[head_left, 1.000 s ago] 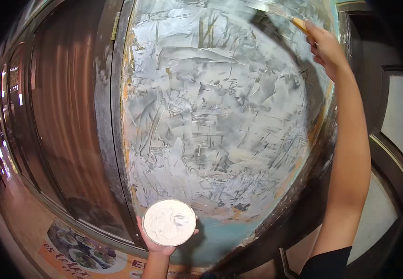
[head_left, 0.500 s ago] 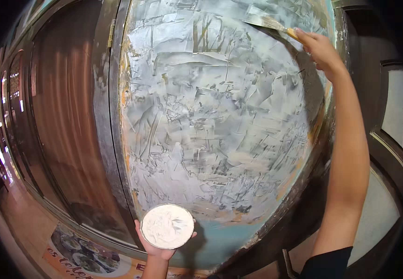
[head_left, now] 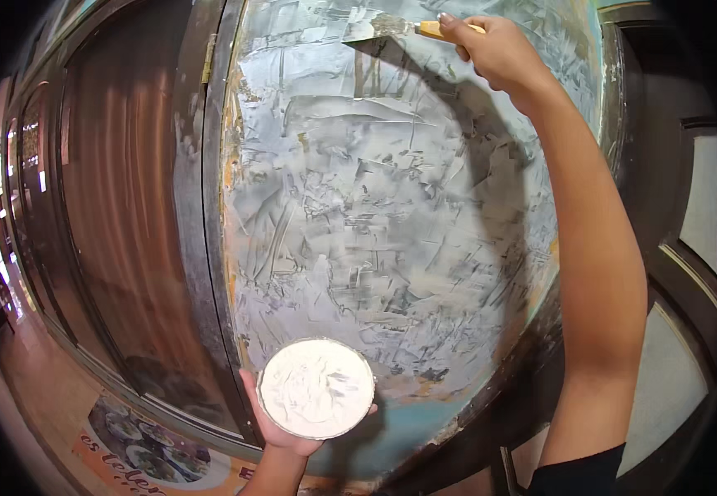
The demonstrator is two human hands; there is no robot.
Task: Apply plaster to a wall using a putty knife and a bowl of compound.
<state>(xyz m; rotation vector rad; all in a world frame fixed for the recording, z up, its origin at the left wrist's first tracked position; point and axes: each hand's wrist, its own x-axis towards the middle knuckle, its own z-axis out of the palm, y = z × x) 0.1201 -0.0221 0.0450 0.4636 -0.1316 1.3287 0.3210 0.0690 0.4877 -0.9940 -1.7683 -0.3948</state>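
Observation:
My right hand (head_left: pixel 499 51) is closed round the yellow handle of a putty knife (head_left: pixel 377 27) near the top of the wall panel. The knife's wide blade points left and lies at the wall, with its shadow just below. Grey-white filler in rough, uneven strokes covers most of the wall (head_left: pixel 391 215). Low at the centre, my left hand (head_left: pixel 286 431) grips a round tub (head_left: pixel 315 388) from beneath and the side. Pale, creamy filler fills its top, with a few grey smears on the right.
Left of the wall stands a dark wooden frame with a brown curtained pane (head_left: pixel 131 198). A printed banner (head_left: pixel 148 455) lies at the lower left. Dark framed panels (head_left: pixel 689 215) flank the right side. Bare teal paint (head_left: pixel 416 420) shows along the wall's bottom.
My right hand has swept the putty knife leftward along the top of the wall. My left hand and the tub have shifted slightly right and up, and the tub looks larger.

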